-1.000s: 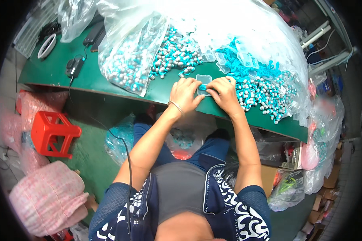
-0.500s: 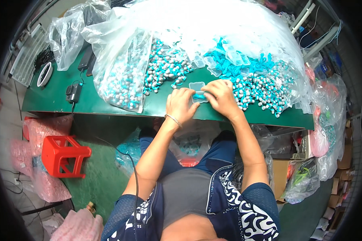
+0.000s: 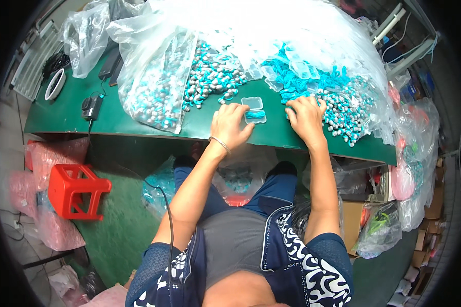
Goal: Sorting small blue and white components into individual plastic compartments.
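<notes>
A small clear plastic box (image 3: 254,116) lies on the green table with its lid (image 3: 252,103) folded back and a coil of teal cord (image 3: 255,114) inside. Beside the box's left edge is my left hand (image 3: 230,125), thumb and fingers apart; whether a fingertip touches the box is hard to see. My right hand (image 3: 307,120) is to the right of the box, fingers spread and bent, at the edge of a pile of small grey-and-teal plugs (image 3: 343,110). Nothing shows in its grasp, though its fingertips are partly hidden. Teal cords (image 3: 297,84) are heaped just beyond it.
More plugs (image 3: 212,74) lie left of the box, next to a clear bag (image 3: 153,97) full of them. A large translucent plastic sheet (image 3: 261,30) covers the back. A black device (image 3: 91,108) with a cable and a white dish (image 3: 55,84) sit left. A red stool (image 3: 77,192) stands below.
My right hand has left the box and moved right to the pile. The box now lies on the table with its lid folded back; my left hand stays beside it.
</notes>
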